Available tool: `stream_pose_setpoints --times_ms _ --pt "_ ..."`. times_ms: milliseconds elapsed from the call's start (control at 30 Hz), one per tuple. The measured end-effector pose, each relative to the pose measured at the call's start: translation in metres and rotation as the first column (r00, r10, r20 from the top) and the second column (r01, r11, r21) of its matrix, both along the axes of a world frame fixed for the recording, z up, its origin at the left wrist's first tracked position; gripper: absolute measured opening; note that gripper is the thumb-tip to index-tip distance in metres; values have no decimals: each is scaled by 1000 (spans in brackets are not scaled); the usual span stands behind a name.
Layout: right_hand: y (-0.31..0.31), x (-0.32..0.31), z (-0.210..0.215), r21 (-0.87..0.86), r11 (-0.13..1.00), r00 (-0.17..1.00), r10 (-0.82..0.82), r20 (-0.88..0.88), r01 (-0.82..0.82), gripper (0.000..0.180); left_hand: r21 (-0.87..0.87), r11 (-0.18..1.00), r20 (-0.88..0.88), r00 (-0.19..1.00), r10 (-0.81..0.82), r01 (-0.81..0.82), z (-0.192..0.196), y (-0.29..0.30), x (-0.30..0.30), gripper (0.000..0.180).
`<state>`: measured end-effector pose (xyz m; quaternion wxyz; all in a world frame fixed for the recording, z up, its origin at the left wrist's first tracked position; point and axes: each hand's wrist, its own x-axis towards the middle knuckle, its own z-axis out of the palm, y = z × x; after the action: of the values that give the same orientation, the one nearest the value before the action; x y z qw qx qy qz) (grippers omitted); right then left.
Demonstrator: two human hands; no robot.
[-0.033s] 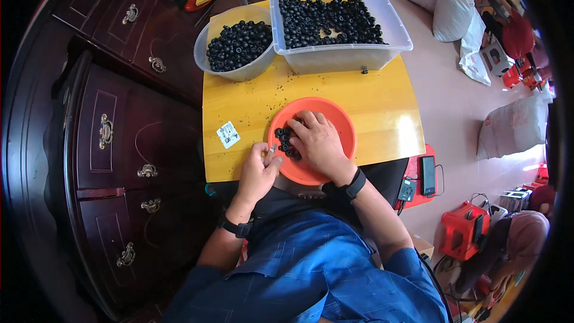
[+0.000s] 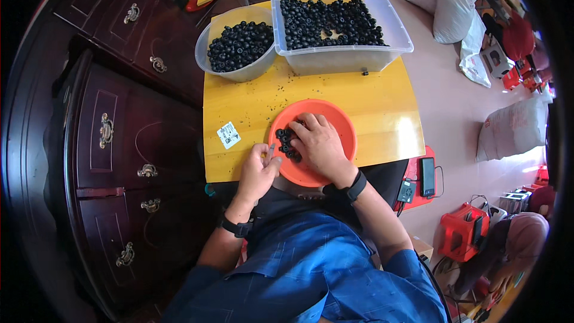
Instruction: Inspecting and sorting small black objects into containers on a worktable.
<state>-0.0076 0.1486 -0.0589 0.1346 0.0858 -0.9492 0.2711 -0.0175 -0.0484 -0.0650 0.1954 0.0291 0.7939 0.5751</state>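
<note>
A round orange bowl (image 2: 342,137) stands near the front edge of the yellow table, with small black ring-shaped parts (image 2: 287,143) heaped at its left side. Over the bowl, my right hand (image 2: 323,149) reaches in with bent fingers among these parts. Its fingertips are partly hidden, so whatever they grip does not show. At the bowl's left rim my left hand (image 2: 257,173) is closed, pinching a small thin grey blade (image 2: 271,151) between thumb and forefinger. The blade points up beside the black parts.
Behind the bowl are a round clear tub (image 2: 239,73) and a large clear bin (image 2: 341,54), both holding many black parts. A white label sheet (image 2: 228,135) and dark crumbs lie on the yellow table (image 2: 382,107). A dark wooden cabinet (image 2: 125,125) borders the left.
</note>
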Motion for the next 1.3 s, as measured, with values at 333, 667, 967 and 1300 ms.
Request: stream_pose_setpoints --times_ms 333,667,967,1300 --pt "8 49 10 33 997 994 73 84 -76 23 102 994 170 985 24 -42 4 -5 -11 10" --pt "17 66 11 36 973 974 227 13 -227 27 87 995 164 986 35 -50 7 -4 -8 10" --pt "9 65 0 54 973 973 226 -38 -224 35 74 996 137 990 36 -46 2 -6 -5 13" --pt "5 60 8 69 988 988 130 84 -136 37 34 999 104 994 25 -29 -1 -7 -3 14"
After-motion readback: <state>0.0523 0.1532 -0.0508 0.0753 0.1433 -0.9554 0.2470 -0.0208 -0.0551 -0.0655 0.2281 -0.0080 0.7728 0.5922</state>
